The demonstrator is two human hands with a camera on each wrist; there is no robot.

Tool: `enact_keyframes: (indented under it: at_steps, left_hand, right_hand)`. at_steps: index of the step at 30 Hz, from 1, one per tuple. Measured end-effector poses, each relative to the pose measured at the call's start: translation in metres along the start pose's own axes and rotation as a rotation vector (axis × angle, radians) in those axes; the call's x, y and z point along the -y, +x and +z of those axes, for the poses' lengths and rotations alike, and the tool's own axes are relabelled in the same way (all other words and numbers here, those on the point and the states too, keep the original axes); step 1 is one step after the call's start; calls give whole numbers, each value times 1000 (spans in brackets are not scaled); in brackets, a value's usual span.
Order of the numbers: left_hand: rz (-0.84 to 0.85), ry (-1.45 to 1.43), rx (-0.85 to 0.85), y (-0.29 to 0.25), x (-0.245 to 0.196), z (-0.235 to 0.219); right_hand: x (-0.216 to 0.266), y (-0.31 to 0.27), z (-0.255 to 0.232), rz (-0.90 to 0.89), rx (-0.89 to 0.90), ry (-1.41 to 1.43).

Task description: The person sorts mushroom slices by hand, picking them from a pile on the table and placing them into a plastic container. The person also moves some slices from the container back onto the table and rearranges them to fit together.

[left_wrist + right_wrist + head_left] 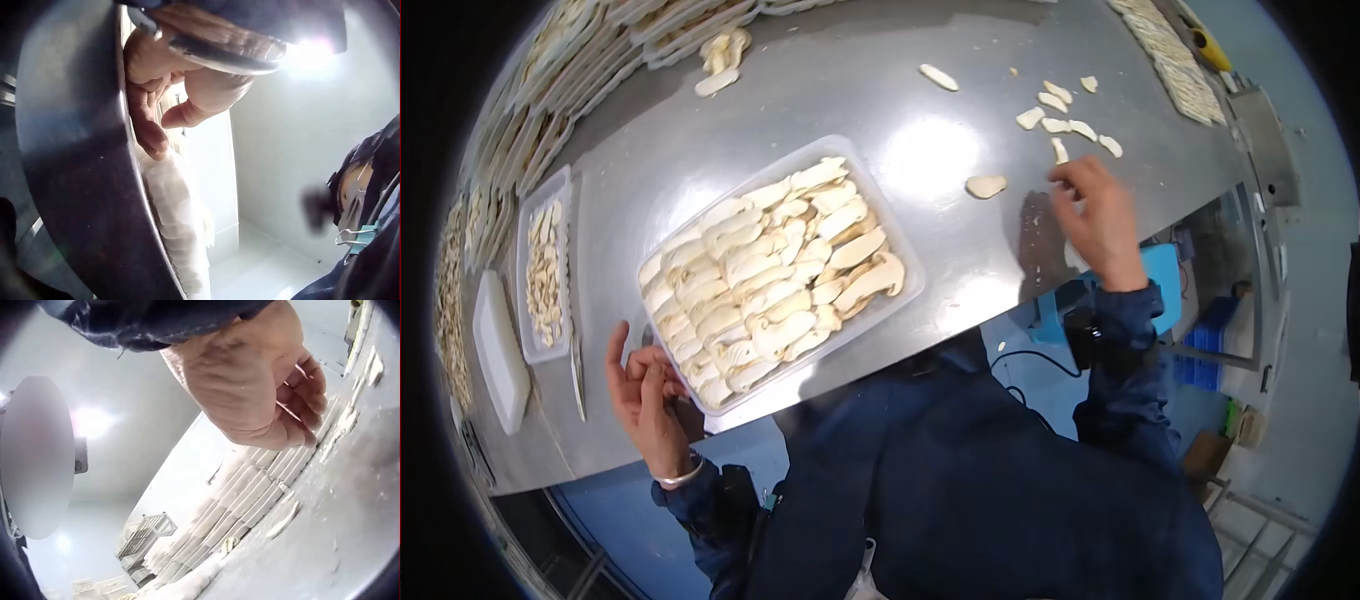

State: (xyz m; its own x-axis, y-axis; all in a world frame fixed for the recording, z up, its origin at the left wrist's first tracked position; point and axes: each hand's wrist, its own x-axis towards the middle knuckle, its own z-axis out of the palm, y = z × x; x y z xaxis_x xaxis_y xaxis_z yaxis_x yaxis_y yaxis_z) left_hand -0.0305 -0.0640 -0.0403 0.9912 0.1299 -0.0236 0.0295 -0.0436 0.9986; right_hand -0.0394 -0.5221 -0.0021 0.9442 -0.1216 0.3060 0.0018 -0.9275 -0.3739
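A white plastic tray sits near the table's front edge, filled with overlapping rows of sliced mushrooms. At the tray's left front side is my left hand, index finger raised and the other fingers bent, fingertips right at the rim. In the left wrist view, the left hand has one fingertip down by the tray's side. My right hand hovers over the table on the right, its fingers loosely curled with nothing between them. Several loose mushroom slices lie just beyond it, and one slice lies to its left.
Stacked filled trays line the back left. A smaller tray of pieces, a white block-like board and a knife lie at left. Mushroom pieces sit at the back; another filled tray stands far right.
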Motion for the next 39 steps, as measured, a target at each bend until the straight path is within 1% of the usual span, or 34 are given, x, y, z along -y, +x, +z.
enact_keyframes:
  at_steps: [3, 5, 9, 11, 13, 16, 18, 20, 21, 23, 24, 27, 30, 33, 36, 39]
  left_hand:
    - [-20, 11, 11, 0, -3, -2]
    - [-15, 14, 7, 0, -1, -3]
    - [-9, -26, 37, 2, 4, -7]
    - [-2, -26, 18, 0, 3, -3]
    - [-9, -30, -1, 0, 2, 0]
    - [-19, -35, 19, 1, 3, -4]
    - [-22, -39, 19, 1, 4, -6]
    - [-14, -38, 13, 2, 4, -5]
    - [-7, -35, 7, 1, 4, -4]
    - [-1, -32, -2, 0, 5, -2]
    - [-1, -30, -1, 1, 6, -3]
    - [-3, -38, 4, 1, 7, -4]
    - [-9, -45, 7, 1, 4, -4]
    - [-6, -44, 15, 1, 4, -4]
    - [-10, -18, 12, 1, 3, -4]
    - [-5, -8, 12, 1, 2, -4]
  right_hand:
    - [23, -4, 15, 0, -18, 91]
    - [34, -3, 25, -50, -12, 81]
    - [41, 0, 34, -127, 53, 7]
    - [40, -1, 33, -133, 26, 85]
    - [34, -3, 26, -155, 14, 167]
    - [-3, 7, 9, -56, -117, 117]
    - [-39, 20, -3, 89, -230, -30]
    - [-80, 33, -16, 226, -165, -216]
    - [-92, 38, -18, 229, -132, -242]
    - [-99, 45, -21, 234, -64, -291]
    - [-101, 45, -20, 194, -39, -254]
    - [-113, 50, -9, 151, -23, -211]
    - [-127, 55, -8, 157, 20, -169]
    - [-131, 57, -8, 175, 40, -196]
    - [-121, 59, -12, 223, 66, -182]
    - [-118, 62, -15, 202, 105, -184]
